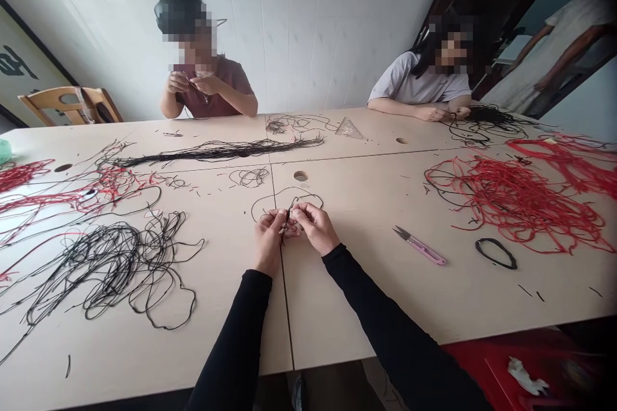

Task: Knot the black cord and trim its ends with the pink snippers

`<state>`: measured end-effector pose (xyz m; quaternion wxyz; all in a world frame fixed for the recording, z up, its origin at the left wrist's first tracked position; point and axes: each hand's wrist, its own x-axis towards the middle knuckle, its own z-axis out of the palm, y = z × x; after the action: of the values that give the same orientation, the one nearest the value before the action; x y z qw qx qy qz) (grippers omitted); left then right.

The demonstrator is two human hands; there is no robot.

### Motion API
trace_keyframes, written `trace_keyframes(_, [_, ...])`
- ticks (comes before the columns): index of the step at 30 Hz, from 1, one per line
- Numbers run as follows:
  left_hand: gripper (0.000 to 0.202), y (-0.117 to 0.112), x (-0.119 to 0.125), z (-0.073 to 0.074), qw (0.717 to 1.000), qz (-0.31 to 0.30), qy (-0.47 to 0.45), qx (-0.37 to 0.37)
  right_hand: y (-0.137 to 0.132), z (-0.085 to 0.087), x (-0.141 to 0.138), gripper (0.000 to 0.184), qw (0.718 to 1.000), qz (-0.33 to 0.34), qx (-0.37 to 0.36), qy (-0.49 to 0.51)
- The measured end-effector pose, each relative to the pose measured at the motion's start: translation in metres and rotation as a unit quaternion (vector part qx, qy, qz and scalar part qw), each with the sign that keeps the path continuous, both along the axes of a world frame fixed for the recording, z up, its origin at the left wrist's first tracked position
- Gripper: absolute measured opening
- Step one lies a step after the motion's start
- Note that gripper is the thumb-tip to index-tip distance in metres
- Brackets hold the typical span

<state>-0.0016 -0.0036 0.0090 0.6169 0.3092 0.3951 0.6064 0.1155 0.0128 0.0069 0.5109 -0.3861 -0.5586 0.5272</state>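
My left hand (268, 239) and my right hand (313, 226) meet over the middle of the wooden table (337, 308), fingertips pinched together on a thin black cord (284, 196). The cord loops away from my fingers toward a round hole (301, 176) in the tabletop. Both arms wear black sleeves. A pair of pink thread snips (419, 245) lies on the table to the right of my right hand.
A tangle of black cord (116, 263) lies left, red cord (515, 199) right, a long black bundle (216, 151) farther back. A small black loop (496, 253) sits near the snips. Two people sit across the table handling cords; a wooden chair (72, 104) stands back left.
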Motion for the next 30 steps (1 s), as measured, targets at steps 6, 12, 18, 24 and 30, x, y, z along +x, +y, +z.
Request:
trace_keyframes(6, [0.029,0.000,0.002,0.000,1.000,0.003,0.010,0.009,0.001,-0.003,0.002,0.027,0.999,-0.023,0.022,-0.023])
trace_keyframes(12, [0.028,-0.001,0.003,0.002,1.000,-0.007,0.030,0.004,0.003,-0.002,0.001,0.032,1.000,-0.028,-0.006,-0.010])
trace_keyframes(18, [0.026,-0.002,0.003,0.001,0.997,-0.045,0.056,0.018,0.004,-0.002,0.002,0.031,1.000,-0.022,-0.004,0.006])
trace_keyframes(24, [0.024,-0.003,0.003,-0.001,0.997,-0.049,0.048,0.026,0.006,-0.003,0.004,0.031,0.999,-0.049,-0.005,0.013])
trace_keyframes(30, [0.026,-0.002,0.002,0.000,0.999,-0.047,0.025,0.010,0.011,-0.004,0.008,0.033,0.996,-0.072,-0.034,0.045])
